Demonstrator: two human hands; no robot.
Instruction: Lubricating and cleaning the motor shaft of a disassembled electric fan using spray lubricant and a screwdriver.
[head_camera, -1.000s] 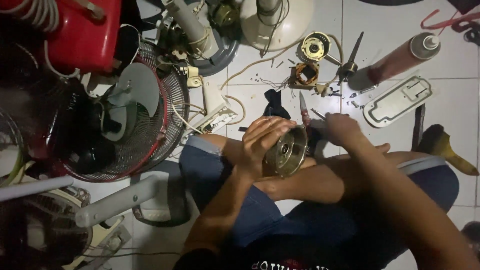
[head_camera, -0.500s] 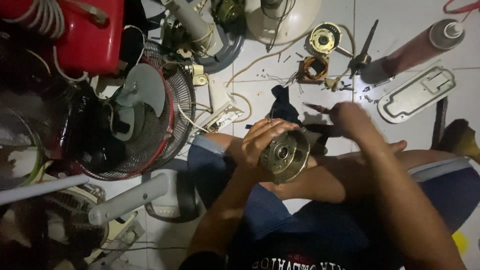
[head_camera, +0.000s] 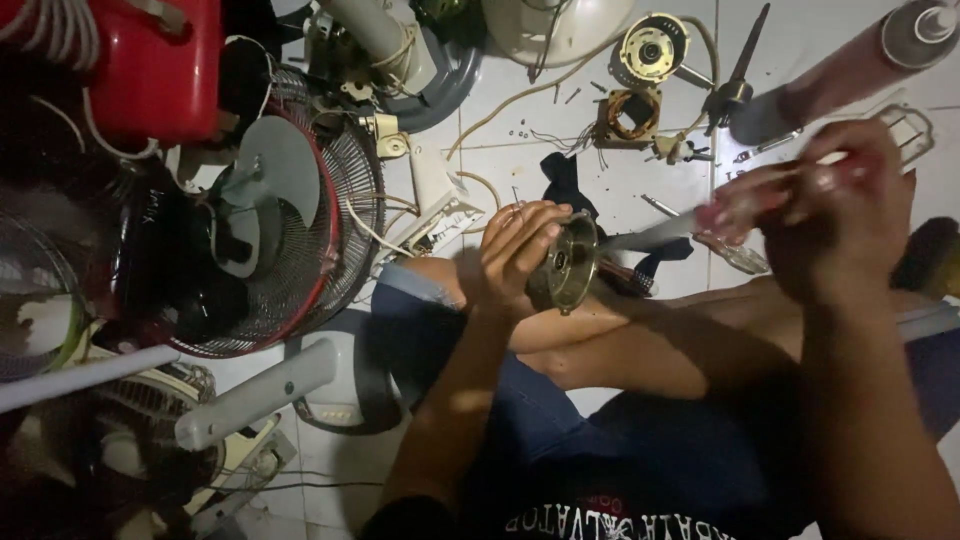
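left hand (head_camera: 520, 250) gripped round brass-coloured metal motor housing (head_camera: 566, 265), frame centre, steadying it | right hand (head_camera: 835, 195) closed on red-handled screwdriver (head_camera: 700, 222), tip toward housing

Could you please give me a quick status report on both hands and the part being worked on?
Left hand grips round metal motor housing over the knee. Right hand holds screwdriver, blurred, tip at the housing. Nothing between them.
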